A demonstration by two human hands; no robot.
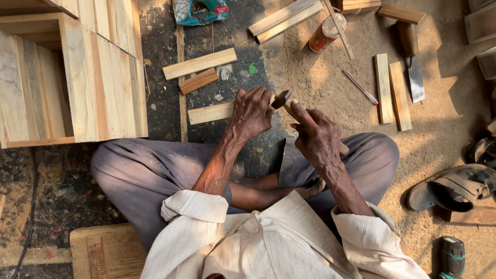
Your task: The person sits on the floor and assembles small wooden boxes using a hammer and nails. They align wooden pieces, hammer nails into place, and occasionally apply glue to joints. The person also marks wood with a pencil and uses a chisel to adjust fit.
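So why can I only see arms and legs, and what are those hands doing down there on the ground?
The camera sits on the person's head and looks straight down, so you see only their own arms, their white shirt and their crossed legs, not their face. They are sitting on a sandy floor.

The left hand and the right hand are close together, both gripping a small dark tool with a wooden handle. It may be a little hammer, but the fingers hide most of it.

Around them lie short wooden strips, a wooden box, a chisel, a pencil, a small bottle and a sandal.
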